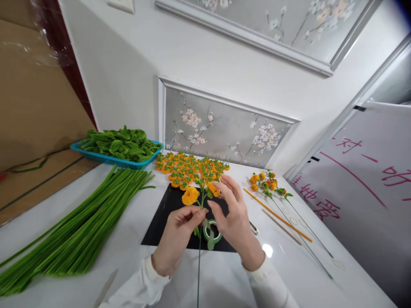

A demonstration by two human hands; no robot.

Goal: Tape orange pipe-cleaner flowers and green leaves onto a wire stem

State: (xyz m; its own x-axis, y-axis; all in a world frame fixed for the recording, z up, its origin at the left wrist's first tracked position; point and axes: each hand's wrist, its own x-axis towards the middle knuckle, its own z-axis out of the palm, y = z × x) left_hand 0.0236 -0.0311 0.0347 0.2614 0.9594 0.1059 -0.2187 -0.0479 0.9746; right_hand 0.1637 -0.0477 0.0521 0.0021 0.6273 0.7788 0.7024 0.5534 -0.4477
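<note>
My left hand (181, 229) pinches the green stem of an artificial flower spray (201, 194) between thumb and fingertips. The spray bears an orange-yellow flower (190, 196) on its left and another flower (213, 188) on its right. A long thin dark wire (199, 273) runs down from the pinch toward the near edge. My right hand (231, 213) has its fingers spread beside the right flower; whether a fingertip touches it, I cannot tell. Below the hands, a roll of green floral tape (212, 231), with a loose strip, is partly hidden over a black mat (160, 226).
Green fuzzy stems (83, 226) lie in a bundle at left. Behind them, a blue tray (125, 163) holds green leaves. Rows of orange flower heads (192, 167) stand at the back. Finished sprays (268, 182), an orange stick (276, 214) and a tan stick (281, 226) lie at right.
</note>
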